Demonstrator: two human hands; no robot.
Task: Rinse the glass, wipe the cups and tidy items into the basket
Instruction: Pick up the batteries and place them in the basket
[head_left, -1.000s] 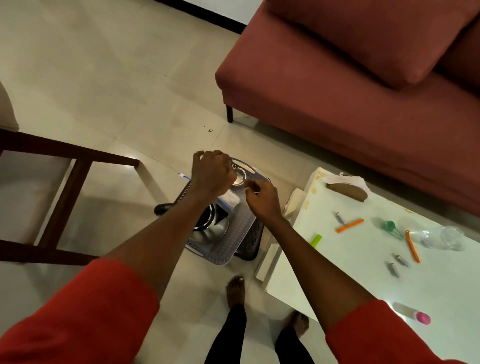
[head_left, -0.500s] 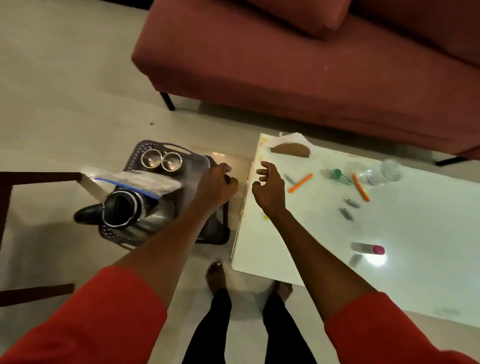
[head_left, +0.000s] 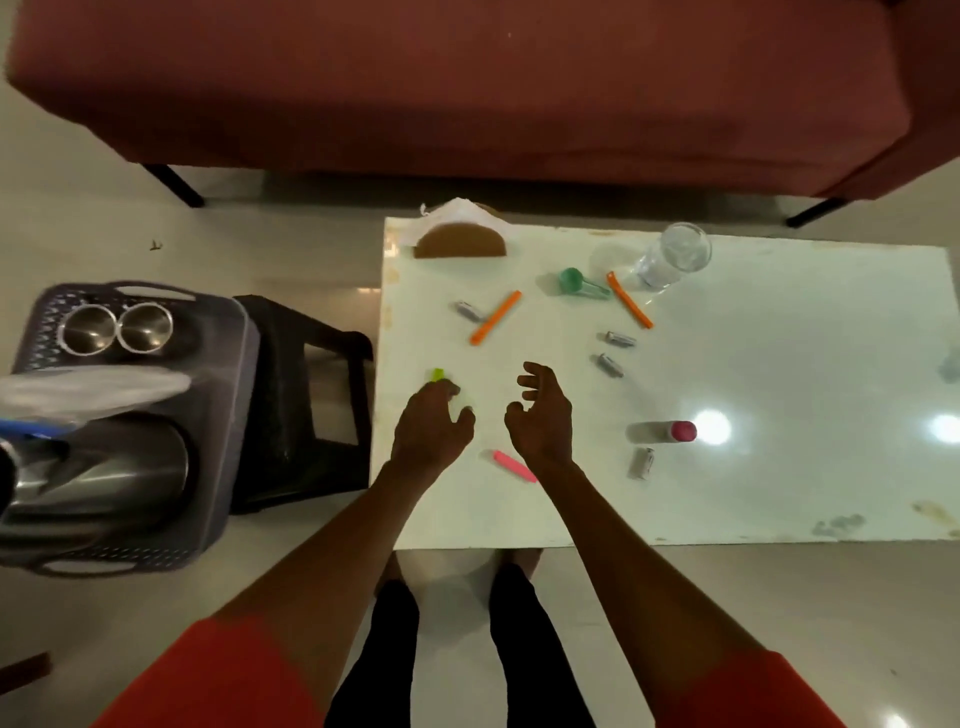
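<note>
Reaching over the white table (head_left: 779, 415), the left hand (head_left: 431, 426) curled loosely onto the green clip (head_left: 438, 374), likely to collect it; the right hand (head_left: 540, 415) hovered nearby, fingers relaxed, holding nothing. The basket (head_left: 228, 374) waited on the left, holding both steel cups (head_left: 114, 328).

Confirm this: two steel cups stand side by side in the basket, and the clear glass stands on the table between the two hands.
Not quite. The two steel cups do stand side by side in the basket, but the head view shows the clear glass at the table's far side, well beyond the left hand and right hand, not between them.
</note>
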